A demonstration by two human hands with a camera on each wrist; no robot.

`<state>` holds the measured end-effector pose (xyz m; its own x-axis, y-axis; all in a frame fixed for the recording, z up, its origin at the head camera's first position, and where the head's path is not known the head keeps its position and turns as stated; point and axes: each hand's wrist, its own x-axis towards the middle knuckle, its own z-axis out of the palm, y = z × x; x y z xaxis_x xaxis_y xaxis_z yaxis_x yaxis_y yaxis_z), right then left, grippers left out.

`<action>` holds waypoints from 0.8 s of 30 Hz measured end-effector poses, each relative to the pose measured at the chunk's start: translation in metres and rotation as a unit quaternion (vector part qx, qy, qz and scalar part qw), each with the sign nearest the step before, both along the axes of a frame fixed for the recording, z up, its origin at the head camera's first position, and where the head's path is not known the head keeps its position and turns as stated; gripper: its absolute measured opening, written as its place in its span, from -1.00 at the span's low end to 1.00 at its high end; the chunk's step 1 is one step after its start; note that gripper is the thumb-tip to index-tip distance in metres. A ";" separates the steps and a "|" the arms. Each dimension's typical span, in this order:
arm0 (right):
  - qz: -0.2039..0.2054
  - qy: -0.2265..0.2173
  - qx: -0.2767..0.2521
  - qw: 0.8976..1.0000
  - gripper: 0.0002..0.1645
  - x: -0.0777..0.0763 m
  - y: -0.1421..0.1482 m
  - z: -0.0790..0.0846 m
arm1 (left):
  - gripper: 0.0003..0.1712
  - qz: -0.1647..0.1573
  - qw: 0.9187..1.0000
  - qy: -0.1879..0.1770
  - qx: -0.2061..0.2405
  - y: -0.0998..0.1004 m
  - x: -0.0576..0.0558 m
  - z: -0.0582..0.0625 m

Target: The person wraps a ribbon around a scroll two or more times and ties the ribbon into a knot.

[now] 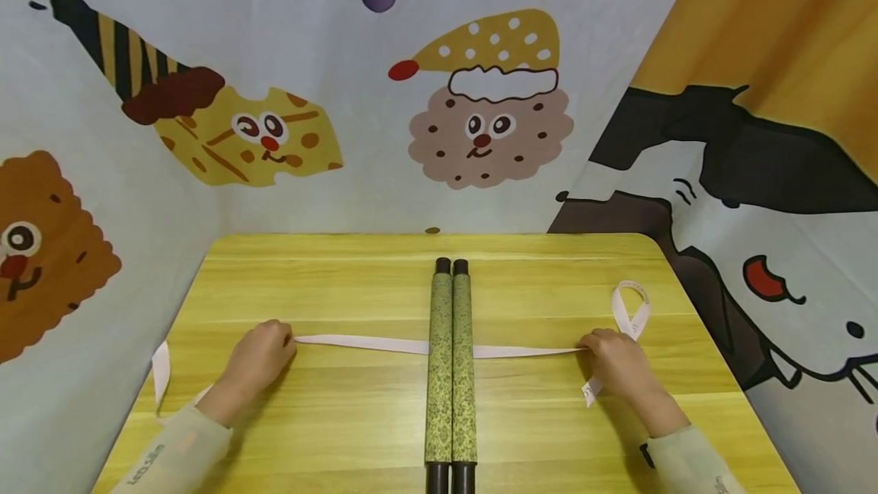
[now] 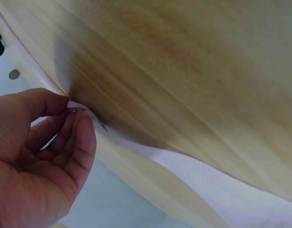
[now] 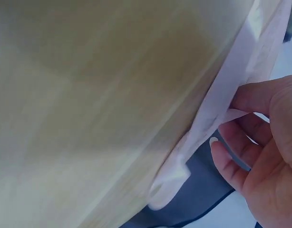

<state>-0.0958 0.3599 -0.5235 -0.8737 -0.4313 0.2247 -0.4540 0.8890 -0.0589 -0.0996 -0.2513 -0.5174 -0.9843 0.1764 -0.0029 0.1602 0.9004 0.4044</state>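
Note:
Two rolled scrolls, the left one point(image 1: 440, 380) and the right one point(image 1: 464, 380), lie side by side down the table's middle, green patterned with black ends. A pale pink ribbon point(image 1: 370, 342) runs crosswise beneath them; the stretch under the scrolls is hidden. On the left, my left hand point(image 1: 257, 357) pinches the ribbon between thumb and fingertips, its tail trailing toward the table's left edge. My right hand point(image 1: 620, 368) pinches the ribbon on the other side. Beyond that hand, a ribbon loop point(image 1: 629, 303) and a short printed end stick out.
The yellow wood-grain table point(image 1: 329, 273) has rounded far corners. Behind it and along both sides hangs a white cloth point(image 1: 302, 21) printed with cartoon figures. A small dark object point(image 1: 647, 454) shows by the right sleeve.

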 end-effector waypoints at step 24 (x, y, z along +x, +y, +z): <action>-0.066 -0.106 -0.047 0.991 -0.72 0.010 0.053 0.017 | -0.87 -0.019 0.998 0.055 0.010 0.025 0.010 0.008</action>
<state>-0.0861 0.4125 -0.5066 -0.9529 -0.2963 0.0644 -0.3031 0.9258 -0.2261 -0.0892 -0.2263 -0.5092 -0.9713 0.2116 0.1087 0.2376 0.8846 0.4013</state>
